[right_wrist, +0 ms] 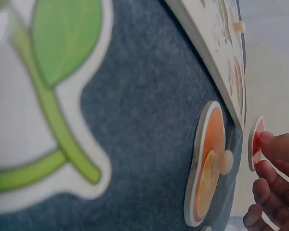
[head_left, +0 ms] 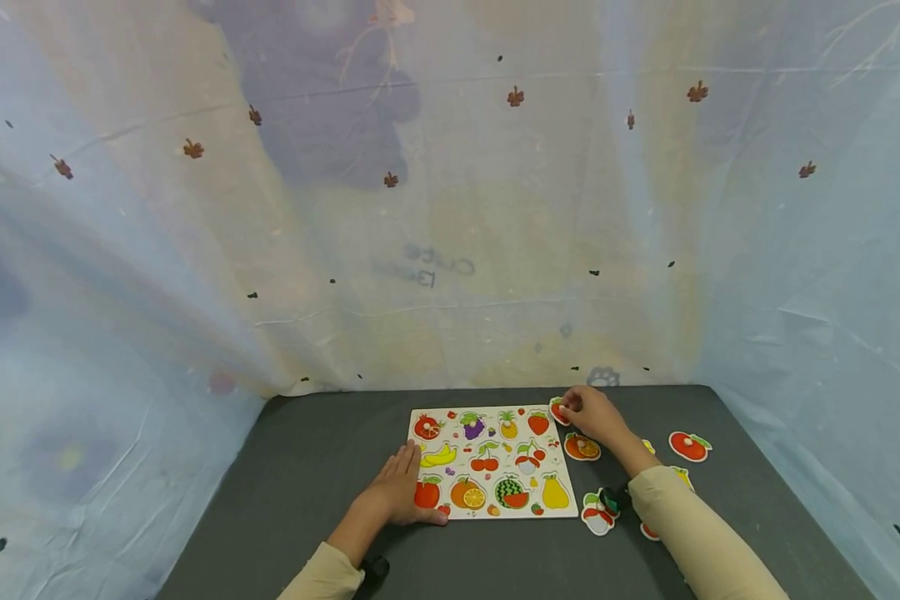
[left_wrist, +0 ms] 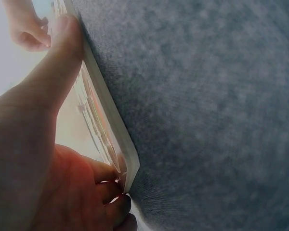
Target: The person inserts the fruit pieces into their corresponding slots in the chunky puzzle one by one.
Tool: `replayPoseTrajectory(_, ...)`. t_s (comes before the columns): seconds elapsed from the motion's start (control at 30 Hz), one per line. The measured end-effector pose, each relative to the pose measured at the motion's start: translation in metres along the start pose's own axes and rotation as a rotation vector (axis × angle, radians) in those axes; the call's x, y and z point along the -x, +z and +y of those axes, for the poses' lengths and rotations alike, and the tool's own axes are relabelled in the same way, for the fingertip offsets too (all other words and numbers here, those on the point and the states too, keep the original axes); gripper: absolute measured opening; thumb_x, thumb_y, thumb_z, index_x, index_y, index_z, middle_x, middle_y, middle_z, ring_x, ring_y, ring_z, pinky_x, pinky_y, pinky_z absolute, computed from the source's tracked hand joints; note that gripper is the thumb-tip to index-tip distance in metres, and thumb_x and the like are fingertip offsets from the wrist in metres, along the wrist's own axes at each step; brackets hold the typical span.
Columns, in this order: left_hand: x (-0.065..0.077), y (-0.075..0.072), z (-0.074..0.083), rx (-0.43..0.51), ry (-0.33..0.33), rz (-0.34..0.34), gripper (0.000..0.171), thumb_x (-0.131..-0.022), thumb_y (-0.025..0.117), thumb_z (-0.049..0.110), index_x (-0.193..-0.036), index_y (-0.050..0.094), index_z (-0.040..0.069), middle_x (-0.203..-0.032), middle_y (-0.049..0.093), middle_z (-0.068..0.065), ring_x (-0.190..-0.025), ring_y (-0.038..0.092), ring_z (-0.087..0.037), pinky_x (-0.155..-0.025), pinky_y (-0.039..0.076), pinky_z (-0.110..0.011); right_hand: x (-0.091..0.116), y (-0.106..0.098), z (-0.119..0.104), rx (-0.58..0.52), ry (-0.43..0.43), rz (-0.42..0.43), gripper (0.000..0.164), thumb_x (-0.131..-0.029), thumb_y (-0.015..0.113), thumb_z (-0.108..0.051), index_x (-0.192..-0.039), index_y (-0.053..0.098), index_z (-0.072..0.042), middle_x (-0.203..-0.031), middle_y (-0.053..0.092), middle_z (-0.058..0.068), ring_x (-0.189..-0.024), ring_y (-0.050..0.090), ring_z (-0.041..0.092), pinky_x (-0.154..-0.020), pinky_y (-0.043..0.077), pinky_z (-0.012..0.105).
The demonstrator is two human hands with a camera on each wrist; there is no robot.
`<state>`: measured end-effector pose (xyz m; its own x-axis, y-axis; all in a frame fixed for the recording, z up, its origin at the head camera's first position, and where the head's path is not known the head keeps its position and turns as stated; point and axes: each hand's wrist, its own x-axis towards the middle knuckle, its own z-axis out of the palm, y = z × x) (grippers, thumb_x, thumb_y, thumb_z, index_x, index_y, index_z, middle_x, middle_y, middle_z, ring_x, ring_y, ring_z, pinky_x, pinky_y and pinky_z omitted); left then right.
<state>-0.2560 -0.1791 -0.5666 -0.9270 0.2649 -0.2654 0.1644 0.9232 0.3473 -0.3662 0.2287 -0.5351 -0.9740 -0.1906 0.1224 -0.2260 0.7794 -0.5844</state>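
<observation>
A white fruit puzzle board (head_left: 457,461) lies flat on the dark table, printed with bananas, cherries, a pear and other fruit. My left hand (head_left: 399,487) rests against its near left corner. In the left wrist view the thumb (left_wrist: 62,57) lies along the near edge and the fingertips touch the side. My right hand (head_left: 594,414) pinches a red fruit puzzle piece (right_wrist: 255,144) with green leaves, raised at the board's far right corner. Just below that hand lies an orange piece (head_left: 582,447) with a small knob.
Right of the board lie a cherry piece (head_left: 598,515) with a dark green thing on it and a red fruit piece (head_left: 690,447). More pieces are partly hidden under the right forearm. A patterned pale curtain (head_left: 450,250) hangs behind the grey-black table (head_left: 307,467).
</observation>
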Motion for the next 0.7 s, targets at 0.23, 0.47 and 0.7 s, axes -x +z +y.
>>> replayPoseTrajectory(0.23,-0.005,0.005,-0.005,0.002,0.017,0.024,0.148,-0.069,0.083,0.084,-0.170,0.018,-0.003,-0.179,0.012,-0.021,-0.165,0.013,-0.039,-0.134,0.012,-0.053,-0.001,0.002,-0.005,-0.025,-0.028,-0.012,0.011,-0.103,0.075,-0.018,-0.103,0.070,-0.008,-0.093,0.066,0.004,-0.077,0.060,0.019,-0.067,0.053,0.038)
replayPoseTrajectory(0.47,-0.004,0.007,-0.004,-0.009,0.008,0.033,0.147,-0.069,0.083,0.083,-0.169,0.019,-0.003,-0.178,0.013,-0.021,-0.165,0.014,-0.039,-0.134,0.013,-0.053,0.000,0.003,-0.014,-0.045,-0.026,-0.031,0.012,-0.103,0.075,-0.018,-0.104,0.069,-0.008,-0.092,0.065,0.005,-0.071,0.057,0.019,-0.061,0.050,0.035)
replayPoseTrajectory(0.7,-0.002,0.005,-0.003,-0.006,0.011,0.034,0.146,-0.070,0.083,0.083,-0.169,0.019,-0.002,-0.178,0.012,-0.021,-0.165,0.013,-0.039,-0.134,0.013,-0.053,0.000,0.008,-0.019,-0.018,-0.026,-0.029,0.012,-0.103,0.075,-0.020,-0.105,0.070,-0.009,-0.091,0.066,0.002,-0.072,0.058,0.016,-0.063,0.049,0.035)
